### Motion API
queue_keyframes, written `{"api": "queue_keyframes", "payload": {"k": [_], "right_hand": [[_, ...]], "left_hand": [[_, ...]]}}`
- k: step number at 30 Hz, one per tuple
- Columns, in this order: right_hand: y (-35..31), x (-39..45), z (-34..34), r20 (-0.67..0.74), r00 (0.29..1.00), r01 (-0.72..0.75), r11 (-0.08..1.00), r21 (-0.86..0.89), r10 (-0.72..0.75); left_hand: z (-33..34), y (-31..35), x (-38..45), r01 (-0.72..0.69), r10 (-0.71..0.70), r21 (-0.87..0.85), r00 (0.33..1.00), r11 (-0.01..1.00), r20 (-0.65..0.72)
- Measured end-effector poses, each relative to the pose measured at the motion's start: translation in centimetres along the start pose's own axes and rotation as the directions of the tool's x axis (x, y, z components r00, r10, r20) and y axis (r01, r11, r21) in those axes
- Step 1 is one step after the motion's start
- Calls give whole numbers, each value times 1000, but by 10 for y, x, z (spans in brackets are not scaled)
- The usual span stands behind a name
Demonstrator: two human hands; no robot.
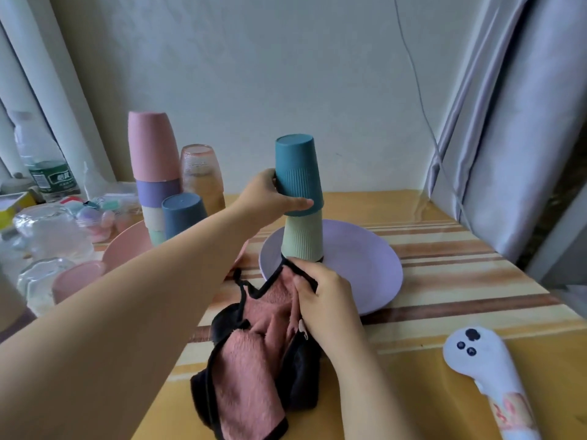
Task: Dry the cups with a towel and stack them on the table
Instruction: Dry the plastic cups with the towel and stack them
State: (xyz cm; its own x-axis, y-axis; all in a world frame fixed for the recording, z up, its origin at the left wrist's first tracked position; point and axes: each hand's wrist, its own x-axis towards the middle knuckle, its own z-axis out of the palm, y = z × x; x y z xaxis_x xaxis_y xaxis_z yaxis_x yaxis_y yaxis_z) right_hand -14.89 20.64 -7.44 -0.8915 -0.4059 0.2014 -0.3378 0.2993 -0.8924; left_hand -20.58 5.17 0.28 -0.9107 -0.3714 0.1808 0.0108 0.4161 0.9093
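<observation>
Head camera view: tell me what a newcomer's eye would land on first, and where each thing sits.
At centre, the left hand grips an upside-down teal ribbed plastic cup atop an upside-down pale green ribbed cup, which stands on a round lilac plate. Just below, the right hand holds a fluffy pink towel with black edging on the striped yellow tablecloth. At back left rises a taller stack of pastel cups topped by a pink one.

Home room, my dining corner: table [444, 312] under striped yellow cloth, grey curtain [514, 122] at my right, plain wall, plastic cups [154, 147], plates, water bottle [44, 160] crowding left side.
</observation>
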Motion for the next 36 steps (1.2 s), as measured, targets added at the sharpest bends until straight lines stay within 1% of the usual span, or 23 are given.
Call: {"api": "queue_keyframes", "payload": {"k": [2, 4, 10, 18, 19, 20, 21, 22, 24, 26, 28, 30, 32, 34, 36], "right_hand": [[1, 0, -1, -9, 1000, -3, 1000, 0, 3], [2, 1, -1, -15, 1000, 15, 1000, -25, -15], [3, 2, 0, -20, 999, 39, 999, -30, -40], [4, 3, 1, -36, 998, 48, 997, -60, -50], [3, 3, 1, -34, 998, 48, 997, -61, -50], [3, 3, 1, -37, 998, 51, 997, -66, -54], [4, 3, 1, -40, 997, 57, 996, -67, -60], [4, 4, 0, -41, 997, 59, 997, -55, -62], [2, 3, 2, -34, 998, 48, 999, -24, -49], [-1, 1, 5, -42, 997, 67, 997, -41, -68], [-6, -2, 8, -54, 993, 101, 993, -65, -105], [-10, -5, 12, -60, 988, 134, 987, -85, -140], [-13, -7, 17, -66, 982, 168, 978, -122, -177], [-14, -9, 22, -58, 978, 192, 973, -127, -200], [-12, -8, 26, -50, 974, 211, 967, -144, -220]], "left_hand": [[8, -6, 5, 9, -10, 32, 1000, 999, 29], [15, -13, 6, 27, -32, 101, 998, 995, 55], [29, -47, -5, 61, -84, 253, 993, 965, 79], [36, -52, -16, 36, -61, 372, 997, 928, 55], [34, -52, -24, 42, -53, 350, 998, 936, 22], [29, -52, -34, 46, -34, 306, 998, 951, -43], [23, -53, -45, 35, 0, 252, 990, 967, -139], [15, -54, -57, 7, 48, 212, 967, 977, -251], [-3, -58, -82, -39, 121, 192, 891, 981, -437], [-21, -64, -102, -18, 110, 170, 826, 985, -552], [-34, -70, -111, 61, 49, 152, 774, 987, -631], [-46, -79, -111, 177, -67, 104, 755, 979, -652], [-53, -85, -107, 269, -168, 67, 758, 961, -630], [-58, -88, -100, 272, -190, 45, 773, 961, -606], [-62, -89, -90, 271, -203, 39, 803, 962, -561]]}}
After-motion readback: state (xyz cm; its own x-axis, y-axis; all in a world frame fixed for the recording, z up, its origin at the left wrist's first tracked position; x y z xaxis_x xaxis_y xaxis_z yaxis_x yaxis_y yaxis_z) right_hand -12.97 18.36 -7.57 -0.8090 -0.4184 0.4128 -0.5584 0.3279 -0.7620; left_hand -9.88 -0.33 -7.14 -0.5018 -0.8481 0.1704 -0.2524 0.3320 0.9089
